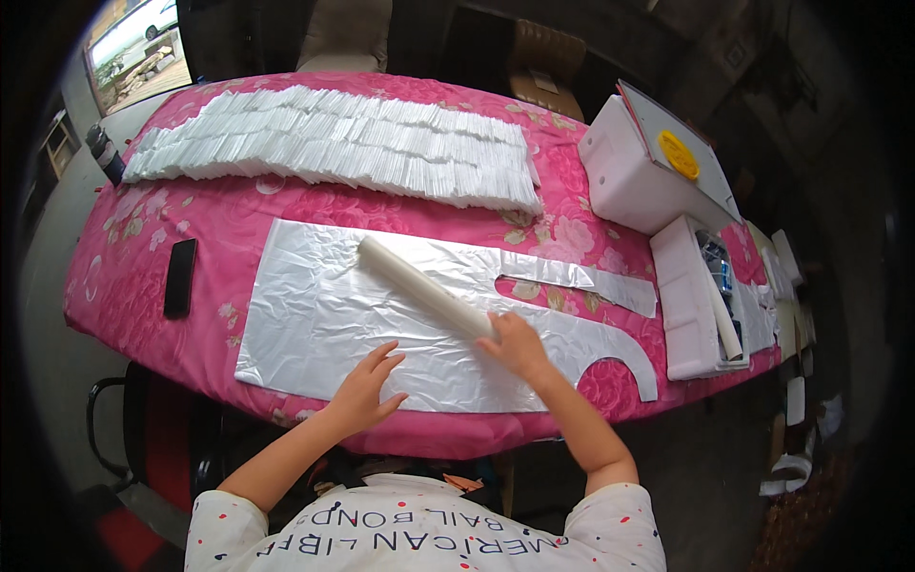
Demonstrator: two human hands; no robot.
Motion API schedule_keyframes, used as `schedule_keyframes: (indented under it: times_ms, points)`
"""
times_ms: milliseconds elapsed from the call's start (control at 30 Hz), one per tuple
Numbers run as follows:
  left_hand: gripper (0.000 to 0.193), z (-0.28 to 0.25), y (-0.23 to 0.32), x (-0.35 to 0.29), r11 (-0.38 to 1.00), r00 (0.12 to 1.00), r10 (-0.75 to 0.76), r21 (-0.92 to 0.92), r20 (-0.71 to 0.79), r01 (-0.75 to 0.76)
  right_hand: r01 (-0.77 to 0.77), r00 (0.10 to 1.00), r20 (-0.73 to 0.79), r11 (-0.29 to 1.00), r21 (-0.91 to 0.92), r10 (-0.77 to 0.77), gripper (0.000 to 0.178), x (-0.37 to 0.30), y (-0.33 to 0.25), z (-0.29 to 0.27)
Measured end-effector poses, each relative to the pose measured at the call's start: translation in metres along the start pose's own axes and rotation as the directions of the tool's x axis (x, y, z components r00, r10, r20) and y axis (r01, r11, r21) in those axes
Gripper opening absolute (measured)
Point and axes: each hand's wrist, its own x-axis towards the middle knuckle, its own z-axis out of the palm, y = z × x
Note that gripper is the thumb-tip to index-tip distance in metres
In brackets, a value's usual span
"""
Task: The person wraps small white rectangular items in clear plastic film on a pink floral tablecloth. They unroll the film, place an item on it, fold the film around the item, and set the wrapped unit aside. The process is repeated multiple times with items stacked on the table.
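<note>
Flat on the table lies a shiny white plastic bag [315, 324], wrinkled, with two strap-like ends pointing right and cut-outs between and beside them. A pale cream tube [419, 281] slants across the bag from upper left to lower right. My right hand [516, 343] is closed around the tube's near end. To the left of it, my left hand [367, 389] hovers at or rests on the bag's near edge, its fingers spread and nothing in them; whether it touches the plastic I cannot tell.
Rows of stacked folded white plastic [334, 143] cover the table's far side. A black phone [179, 277] lies at the left, near a dark bottle [105, 153]. White foam boxes [620, 172] stand at the right, one topped by a yellow ring [678, 154]. A pink flowered cloth [124, 276] covers the table.
</note>
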Motion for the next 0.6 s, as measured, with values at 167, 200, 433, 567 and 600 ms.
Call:
schedule_keyframes:
  times_ms: [167, 200, 433, 567, 600]
  points:
    - [0.07, 0.028, -0.004, 0.006, 0.991, 0.999, 0.007, 0.131, -0.043, -0.001, -0.014, 0.994, 0.106, 0.983, 0.181, -0.005, 0.046, -0.053, -0.071, 0.02]
    - [0.071, 0.032, -0.008, 0.011, 0.989, 0.998, 0.009, 0.149, -0.055, -0.001, 0.086, 0.996, 0.01, 0.97, 0.226, -0.091, 0.045, -0.053, -0.074, 0.029]
    - [0.075, 0.05, 0.006, 0.031, 0.985, 0.996, 0.093, 0.148, -0.006, -0.091, 0.299, 0.944, -0.147, 0.954, 0.006, -0.295, 0.048, -0.056, 0.001, 0.051]
    - [0.073, 0.057, 0.003, 0.033, 0.99, 0.994, 0.11, 0.087, 0.0, -0.109, 0.108, 0.981, -0.153, 0.991, -0.082, -0.12, 0.05, -0.062, 0.093, 0.024]
    - [0.073, 0.058, 0.004, 0.034, 0.988, 0.991, 0.132, 0.084, 0.013, -0.132, 0.037, 0.983, -0.173, 0.995, -0.096, -0.053, 0.05, -0.07, 0.119, 0.013]
